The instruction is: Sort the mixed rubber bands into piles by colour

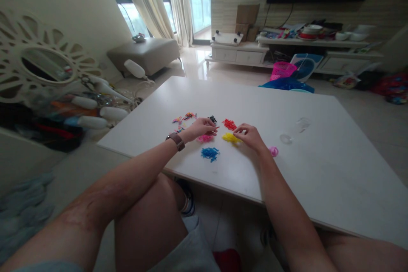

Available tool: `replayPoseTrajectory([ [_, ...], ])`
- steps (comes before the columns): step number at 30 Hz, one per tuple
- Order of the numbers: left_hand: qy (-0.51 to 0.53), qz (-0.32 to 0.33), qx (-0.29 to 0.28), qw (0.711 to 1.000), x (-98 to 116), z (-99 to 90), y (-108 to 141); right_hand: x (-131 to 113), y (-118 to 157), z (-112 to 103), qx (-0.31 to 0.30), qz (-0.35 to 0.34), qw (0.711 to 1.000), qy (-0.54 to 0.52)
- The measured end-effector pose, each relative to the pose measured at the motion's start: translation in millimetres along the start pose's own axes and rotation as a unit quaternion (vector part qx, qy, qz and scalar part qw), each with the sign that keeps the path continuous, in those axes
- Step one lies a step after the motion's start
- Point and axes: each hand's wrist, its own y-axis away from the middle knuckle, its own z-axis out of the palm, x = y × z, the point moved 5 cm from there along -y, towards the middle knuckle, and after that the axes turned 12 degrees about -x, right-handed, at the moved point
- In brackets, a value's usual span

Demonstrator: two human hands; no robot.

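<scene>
My left hand [203, 128], with a watch [176, 141] on its wrist, pinches a small red rubber band [217, 127] above the table. Under and beside it lie a pink pile of rubber bands [205, 138] and a black pile [212, 119], both partly covered. My right hand [250, 137] is closed at the fingertips over the edge of a yellow pile [230, 137]; what is between those fingers is too small to make out. A red pile [229, 124] lies just behind the yellow one. Closer to me is a blue pile [210, 153], and mixed-colour bands [190, 116] lie to the left.
The white table [306, 174] has its near edge above my knees. At right on it are a pink round item [273, 151] and clear plastic pieces [286, 138]. A mirror [47, 63] with a white frame stands left; a pink basket [282, 70] stands beyond the table.
</scene>
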Motion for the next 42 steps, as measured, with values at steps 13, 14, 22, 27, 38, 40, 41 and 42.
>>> replayPoseTrajectory([
  [13,-0.103,0.048,-0.083,0.990,-4,12.8,-12,-13,0,3,0.063,-0.040,0.997,0.029],
  [14,-0.106,0.049,-0.084,0.990,-4,13.2,-12,-17,0,6,0.055,-0.050,0.997,0.023],
  [22,-0.095,0.050,-0.088,0.990,0,20.0,-11,-25,0,19,0.003,-0.088,0.996,-0.014],
  [27,-0.093,0.052,-0.086,0.991,2,24.2,-12,-22,1,18,-0.002,-0.074,0.997,-0.008],
  [38,-0.157,0.062,-0.016,0.986,8,5.1,-14,18,-1,-5,0.166,0.080,0.982,0.033],
  [40,-0.154,0.052,0.016,0.987,8,-3.4,-14,27,-3,-4,0.168,0.105,0.980,0.039],
  [41,-0.144,0.047,0.031,0.988,8,-8.2,-14,30,-4,-3,0.166,0.115,0.978,0.047],
  [42,-0.128,0.044,0.048,0.990,7,-13.5,-15,33,-6,-1,0.161,0.123,0.977,0.057],
])
